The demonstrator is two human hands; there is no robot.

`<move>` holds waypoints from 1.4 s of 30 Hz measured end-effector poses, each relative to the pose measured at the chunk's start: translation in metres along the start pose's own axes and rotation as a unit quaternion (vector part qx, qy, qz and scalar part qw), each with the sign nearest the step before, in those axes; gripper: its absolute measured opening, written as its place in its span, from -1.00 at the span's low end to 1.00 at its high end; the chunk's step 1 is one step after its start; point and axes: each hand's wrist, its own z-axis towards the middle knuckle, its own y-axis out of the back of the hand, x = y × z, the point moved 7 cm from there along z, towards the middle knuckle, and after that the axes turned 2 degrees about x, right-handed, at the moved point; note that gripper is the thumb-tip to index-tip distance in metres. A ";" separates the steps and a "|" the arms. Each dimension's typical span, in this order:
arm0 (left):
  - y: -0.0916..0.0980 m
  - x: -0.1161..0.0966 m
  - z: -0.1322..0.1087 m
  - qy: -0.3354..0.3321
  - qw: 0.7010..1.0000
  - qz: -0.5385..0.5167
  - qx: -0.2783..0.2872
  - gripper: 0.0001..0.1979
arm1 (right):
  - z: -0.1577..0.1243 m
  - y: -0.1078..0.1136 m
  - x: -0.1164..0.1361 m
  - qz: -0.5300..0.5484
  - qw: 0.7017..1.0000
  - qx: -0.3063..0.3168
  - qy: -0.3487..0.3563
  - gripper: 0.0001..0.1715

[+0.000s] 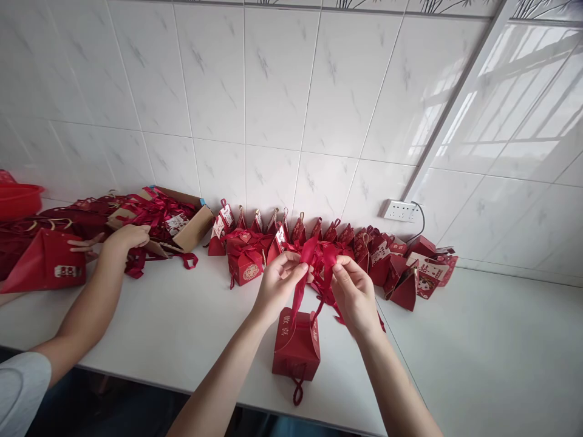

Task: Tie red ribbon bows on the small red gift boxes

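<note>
A small red gift box (pixel 297 351) with gold characters stands on the white table in front of me, a dark red cord loop (pixel 297 393) hanging from its near side. Red satin ribbon (pixel 298 297) rises from the top of the box in two strands. My left hand (pixel 285 279) pinches one strand between thumb and fingers. The other strand is pinched in my right hand (pixel 353 288), a short way to the right. Both hands are raised above the box, with a pile of red ribbon behind them.
Many red boxes (pixel 246 264) line the wall behind my hands, with more at the right (pixel 403 285). An open carton (pixel 194 227) holds ribbons at left. Beside it are a co-worker's arm (pixel 98 294), a red bag (pixel 50 261) and a red basin (pixel 20 201). A power strip (pixel 401 210) is on the wall.
</note>
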 end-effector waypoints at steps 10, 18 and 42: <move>-0.012 0.000 -0.002 0.006 0.999 -0.037 0.025 -0.73 | 0.007 -0.017 -0.006 0.109 0.992 0.051 -0.045 -0.69; -0.012 -0.001 0.001 -0.009 0.999 -0.030 0.008 -0.76 | 0.006 -0.026 -0.007 0.113 0.987 0.114 -0.017 -0.72; -0.011 -0.028 -0.007 -0.087 0.985 0.146 -0.033 -0.84 | 0.006 -0.011 0.006 -0.053 0.994 -0.019 0.093 -0.79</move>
